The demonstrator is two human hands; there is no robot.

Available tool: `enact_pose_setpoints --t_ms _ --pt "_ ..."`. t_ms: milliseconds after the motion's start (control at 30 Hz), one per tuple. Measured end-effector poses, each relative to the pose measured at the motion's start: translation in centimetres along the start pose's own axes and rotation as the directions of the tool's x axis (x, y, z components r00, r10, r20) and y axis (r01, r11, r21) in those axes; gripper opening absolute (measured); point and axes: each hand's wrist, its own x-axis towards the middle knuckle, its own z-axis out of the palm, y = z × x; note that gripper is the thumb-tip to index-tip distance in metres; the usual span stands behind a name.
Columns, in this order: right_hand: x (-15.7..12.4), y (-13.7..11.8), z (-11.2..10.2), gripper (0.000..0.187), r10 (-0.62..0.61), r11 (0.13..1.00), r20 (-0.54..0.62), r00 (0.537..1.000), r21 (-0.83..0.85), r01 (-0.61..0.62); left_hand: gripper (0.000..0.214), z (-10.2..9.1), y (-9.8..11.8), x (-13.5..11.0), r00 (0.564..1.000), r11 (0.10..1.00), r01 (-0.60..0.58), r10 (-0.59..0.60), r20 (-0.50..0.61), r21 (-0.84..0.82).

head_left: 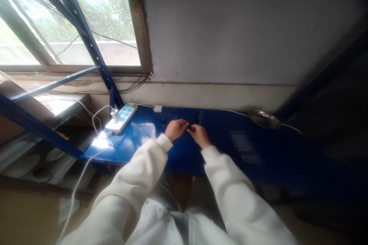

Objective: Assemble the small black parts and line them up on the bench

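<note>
Over the blue table [184, 162], my left hand [176, 129] and my right hand [199, 134] meet with their fingertips nearly together. A small dark piece [189, 126] shows between them, too small to name. Both hands are pinched closed around it. Just beyond my right hand lies a little group of small dark and clear pieces [199, 116]. Left of my left hand sits another small dark item [163, 122], partly lost in the blue of the tabletop.
A white power strip [122, 118] with a plugged-in charger [115, 115] lies at the table's left end, its cable hanging over the edge. A white adapter [158, 108] and a shiny metal dish-like object [263, 118] stand along the back. Blue metal posts [94, 51] frame the left.
</note>
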Motion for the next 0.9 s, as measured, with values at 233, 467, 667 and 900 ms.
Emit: enact_pose_setpoints --t_ms 233,467,667,900 --pt "1.7 -0.5 1.5 0.008 0.077 0.976 0.085 0.993 0.197 -0.092 0.033 -0.8 -4.1 -3.0 0.762 0.823 0.195 -0.469 -0.446 -0.534" --pt "3.5 -2.7 5.1 0.005 0.029 0.972 0.176 0.984 0.225 -0.069 0.029 -0.3 -5.9 -4.4 0.554 0.666 0.254 -0.694 -0.459 -0.701" --pt "4.4 -3.3 7.2 0.007 0.066 0.989 0.174 0.983 0.116 -0.087 0.027 -0.2 -5.8 -4.7 0.583 0.663 0.314 -0.700 -0.413 -0.680" --pt "4.3 -3.6 7.4 0.009 0.078 0.994 0.159 0.984 0.069 -0.090 0.025 -0.1 -6.2 -4.5 0.552 0.627 0.317 -0.732 -0.399 -0.712"
